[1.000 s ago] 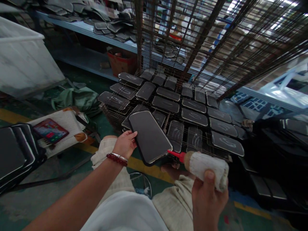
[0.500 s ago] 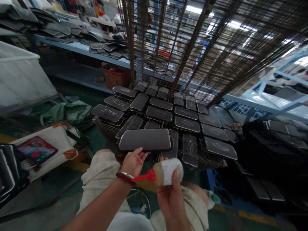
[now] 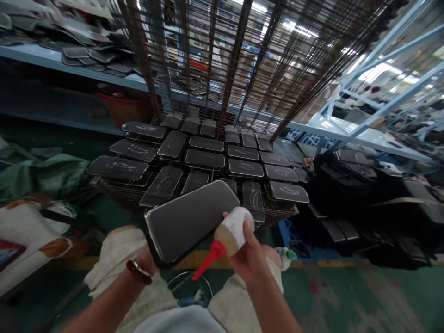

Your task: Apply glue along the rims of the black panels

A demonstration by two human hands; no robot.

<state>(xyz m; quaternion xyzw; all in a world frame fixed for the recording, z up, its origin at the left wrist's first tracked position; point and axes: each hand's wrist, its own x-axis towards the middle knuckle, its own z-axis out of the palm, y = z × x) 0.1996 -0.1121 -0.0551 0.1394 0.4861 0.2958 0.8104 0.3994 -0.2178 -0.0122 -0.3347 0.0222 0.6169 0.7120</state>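
Note:
A large dark rounded panel [image 3: 190, 219] is tilted above my lap, its left end lower and nearer to me. My left hand [image 3: 148, 260] is at its lower left edge, with the fingers hidden beneath or behind it. My right hand [image 3: 248, 254] is wrapped round a glue bottle [image 3: 237, 226] with a white label; its red nozzle [image 3: 208, 261] points down and left, in front of the panel. Beyond it, many similar dark pads [image 3: 207, 158] lie in rows on a wire rack [image 3: 138, 182], several with pale streaks on them.
Tall wire grids [image 3: 229, 60] rise behind the pads. A red bin [image 3: 128, 108] stands under the blue shelf [image 3: 45, 53] at left. Black stacked pieces [image 3: 347, 189] fill the right side. Green cloth [image 3: 45, 178] lies at left, and a capped bottle [image 3: 287, 259] is beside my right knee.
The panel has come nearer and turned, its right end now higher. My left hand has moved left and behind its edge. The bottle has tipped nozzle-down, and the view has swung right.

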